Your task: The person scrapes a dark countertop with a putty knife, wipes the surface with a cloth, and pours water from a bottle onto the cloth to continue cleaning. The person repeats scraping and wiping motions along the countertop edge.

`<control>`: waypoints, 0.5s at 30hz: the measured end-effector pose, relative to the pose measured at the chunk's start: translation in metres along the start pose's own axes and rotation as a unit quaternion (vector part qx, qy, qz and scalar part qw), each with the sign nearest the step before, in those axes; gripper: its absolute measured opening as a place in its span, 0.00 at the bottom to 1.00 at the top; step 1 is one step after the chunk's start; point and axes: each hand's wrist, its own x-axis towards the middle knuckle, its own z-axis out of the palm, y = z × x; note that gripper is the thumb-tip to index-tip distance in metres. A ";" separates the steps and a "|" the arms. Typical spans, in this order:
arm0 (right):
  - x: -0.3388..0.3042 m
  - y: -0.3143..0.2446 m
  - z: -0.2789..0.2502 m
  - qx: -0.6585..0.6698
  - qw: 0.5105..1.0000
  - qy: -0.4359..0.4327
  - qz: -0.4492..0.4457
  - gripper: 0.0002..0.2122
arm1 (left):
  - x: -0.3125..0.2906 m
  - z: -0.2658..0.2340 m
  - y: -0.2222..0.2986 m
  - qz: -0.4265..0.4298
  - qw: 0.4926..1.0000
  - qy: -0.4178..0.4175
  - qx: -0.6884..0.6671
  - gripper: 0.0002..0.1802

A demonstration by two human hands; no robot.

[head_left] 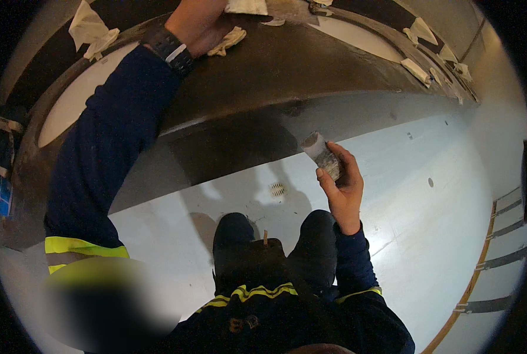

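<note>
My right hand point(346, 192) is closed around a short roll point(325, 159), whitish at its open end and mottled grey lower down. It holds the roll tilted, above the pale floor and apart from the dark curved panel point(246, 82). My left arm stretches up across that panel, and my left hand point(198, 25) is at the top edge of the picture. Its fingers are mostly cut off or in shadow. A flat white piece point(247, 6) lies by them; whether they grip it I cannot tell. Just below that hand, a crumpled cream strip point(228, 42) sticks out from the panel.
Cream cloth scraps hang along the rim, one point(91, 30) at far left and another point(416, 72) at right. White openings point(358, 36) interrupt the panel. A round slotted drain point(276, 189) lies in the floor point(405, 194) before my knees. Dark straps point(505, 259) line the right wall.
</note>
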 end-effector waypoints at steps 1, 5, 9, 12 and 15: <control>-0.001 0.001 -0.002 0.017 0.999 -0.007 0.029 0.22 | 0.002 -0.002 -0.002 0.004 1.000 -0.010 -0.007 0.13; 0.004 0.000 -0.006 0.025 0.995 -0.044 0.086 0.24 | 0.003 -0.006 -0.004 0.028 0.998 -0.043 -0.026 0.13; 0.014 -0.004 -0.012 0.000 0.994 -0.072 0.086 0.20 | 0.008 -0.006 -0.003 0.027 1.000 -0.015 -0.006 0.13; 0.023 -0.007 -0.016 0.000 0.994 -0.073 0.079 0.17 | 0.011 -0.003 -0.008 -0.003 1.000 -0.004 0.003 0.13; 0.025 -0.012 -0.011 0.032 0.997 -0.040 0.061 0.15 | 0.005 -0.026 -0.011 -0.042 0.994 0.023 0.096 0.18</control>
